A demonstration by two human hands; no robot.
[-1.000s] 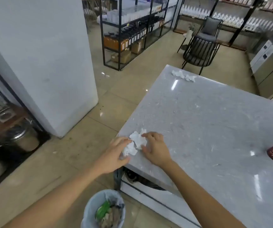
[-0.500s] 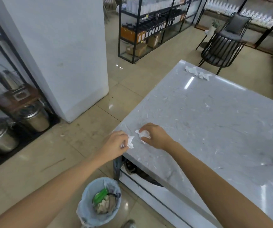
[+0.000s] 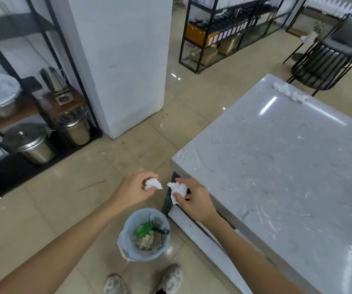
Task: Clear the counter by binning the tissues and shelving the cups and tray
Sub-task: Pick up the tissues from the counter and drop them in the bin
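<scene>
My left hand (image 3: 135, 190) is closed around a small crumpled white tissue (image 3: 153, 183), which I pinch between the thumb and the fingertips. My right hand (image 3: 194, 200) is closed on a second crumpled white tissue (image 3: 177, 190), a little bigger, and part of it hangs below my fingers. Both hands are off the near corner of the grey marble-pattern bench (image 3: 287, 170), over the beige tiled floor (image 3: 64, 209). The two tissues are close to each other but they do not touch.

Under my hands, a little nearer to me, stands a small round bin with a pale blue plastic liner (image 3: 143, 235). It stands on the floor just beside the base of the bench. Inside it I see something green and some brownish rubbish. My two light sneakers (image 3: 145, 282) are at the bottom of the view, near the bin.

On the far corner of the bench lie more crumpled white tissues (image 3: 290, 93) in a short row, at the very edge. Behind that corner is a dark wire-frame chair (image 3: 325, 58). To the left, on low shelves beside a white pillar (image 3: 124, 60), stand steel pots with lids (image 3: 33, 143).
</scene>
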